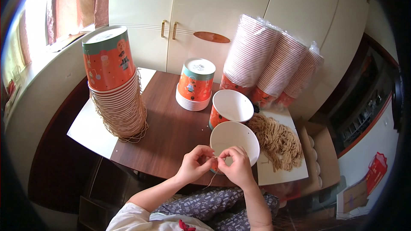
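Note:
My left hand (197,163) and my right hand (236,167) meet over the near rim of a white-lined paper bucket (239,139). Thumb and forefinger of each are pinched together on a thin tan cord (209,182), whose loose end dangles below them toward my lap. Small holes show in the bucket's wall near its rim. Just beyond it stands another upright bucket (233,105), orange outside. To the right of the buckets lies a heap of tan cords (278,143). My fingers hide how the cord runs at the near rim.
At the left rises a tall stack of upturned buckets (115,102) with cords hanging around it. A short upturned stack (195,85) stands mid-table. Several plastic-wrapped bucket stacks (252,51) lean at the back right. Beyond the table's right edge is a cardboard box (327,158).

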Demonstrator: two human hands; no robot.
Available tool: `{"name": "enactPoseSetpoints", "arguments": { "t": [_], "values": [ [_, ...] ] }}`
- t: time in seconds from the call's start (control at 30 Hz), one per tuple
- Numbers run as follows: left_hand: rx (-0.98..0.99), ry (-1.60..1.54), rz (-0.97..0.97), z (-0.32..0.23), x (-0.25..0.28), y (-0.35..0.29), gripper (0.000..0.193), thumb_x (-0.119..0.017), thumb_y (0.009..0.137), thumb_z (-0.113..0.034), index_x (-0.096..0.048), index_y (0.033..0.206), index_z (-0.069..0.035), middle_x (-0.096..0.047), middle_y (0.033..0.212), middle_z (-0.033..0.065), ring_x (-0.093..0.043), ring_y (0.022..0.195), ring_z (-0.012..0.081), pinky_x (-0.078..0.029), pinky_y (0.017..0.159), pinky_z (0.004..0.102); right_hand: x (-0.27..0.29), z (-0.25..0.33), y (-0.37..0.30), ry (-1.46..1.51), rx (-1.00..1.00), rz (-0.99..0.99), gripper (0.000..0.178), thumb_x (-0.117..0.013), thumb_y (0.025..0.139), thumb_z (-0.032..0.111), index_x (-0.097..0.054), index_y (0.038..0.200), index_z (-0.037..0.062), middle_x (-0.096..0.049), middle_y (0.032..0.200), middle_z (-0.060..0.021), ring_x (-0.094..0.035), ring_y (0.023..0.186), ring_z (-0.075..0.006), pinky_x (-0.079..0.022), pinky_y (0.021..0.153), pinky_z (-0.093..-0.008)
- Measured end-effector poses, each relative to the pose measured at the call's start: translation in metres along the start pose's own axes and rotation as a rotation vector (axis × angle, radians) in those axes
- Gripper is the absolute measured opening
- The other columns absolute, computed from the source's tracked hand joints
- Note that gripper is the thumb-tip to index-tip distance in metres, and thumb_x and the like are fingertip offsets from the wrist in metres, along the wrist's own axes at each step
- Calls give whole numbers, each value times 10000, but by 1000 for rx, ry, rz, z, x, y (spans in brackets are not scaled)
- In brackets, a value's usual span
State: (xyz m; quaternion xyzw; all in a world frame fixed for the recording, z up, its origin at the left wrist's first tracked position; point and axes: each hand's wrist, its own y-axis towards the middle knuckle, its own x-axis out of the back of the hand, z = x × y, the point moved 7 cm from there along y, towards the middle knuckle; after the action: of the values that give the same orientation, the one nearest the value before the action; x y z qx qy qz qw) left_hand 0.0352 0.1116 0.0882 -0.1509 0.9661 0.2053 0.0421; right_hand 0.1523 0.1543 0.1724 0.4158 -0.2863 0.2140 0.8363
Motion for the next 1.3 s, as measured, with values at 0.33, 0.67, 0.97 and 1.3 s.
{"name": "enactPoseSetpoints", "arguments": {
  "t": [0.33,0.67,0.97,1.3],
  "values": [
    [5,-45,94,-7,-12,1,276,-616,816,-48,-499,1065,-21,-572,823,-3,-521,697,19,-448,618,171,-6,-18,2,317,-279,182,64,-630,756,68,-588,776,24,-616,746,-24,-571,694,-102,-437,675,-253],
    [146,-195,82,-3,-15,5,135,-596,840,-67,-546,937,12,-594,785,8,-564,700,38,-470,635,182,-11,-29,-1,437,-328,225,69,-629,763,43,-587,794,-3,-616,736,-20,-560,703,-80,-462,675,-236],
    [217,-131,94,2,-16,5,106,-580,859,-60,-550,909,28,-602,825,29,-584,756,75,-481,696,208,-2,-25,1,356,-289,201,69,-627,760,40,-592,796,-7,-623,736,-31,-579,702,-89,-470,675,-241],
    [168,-184,74,-9,-16,4,98,-588,856,-81,-552,872,9,-571,753,-13,-533,669,26,-453,593,180,-2,-27,0,406,-296,218,60,-619,762,27,-584,795,-8,-614,730,-30,-571,700,-84,-469,670,-239]
  ]
}}
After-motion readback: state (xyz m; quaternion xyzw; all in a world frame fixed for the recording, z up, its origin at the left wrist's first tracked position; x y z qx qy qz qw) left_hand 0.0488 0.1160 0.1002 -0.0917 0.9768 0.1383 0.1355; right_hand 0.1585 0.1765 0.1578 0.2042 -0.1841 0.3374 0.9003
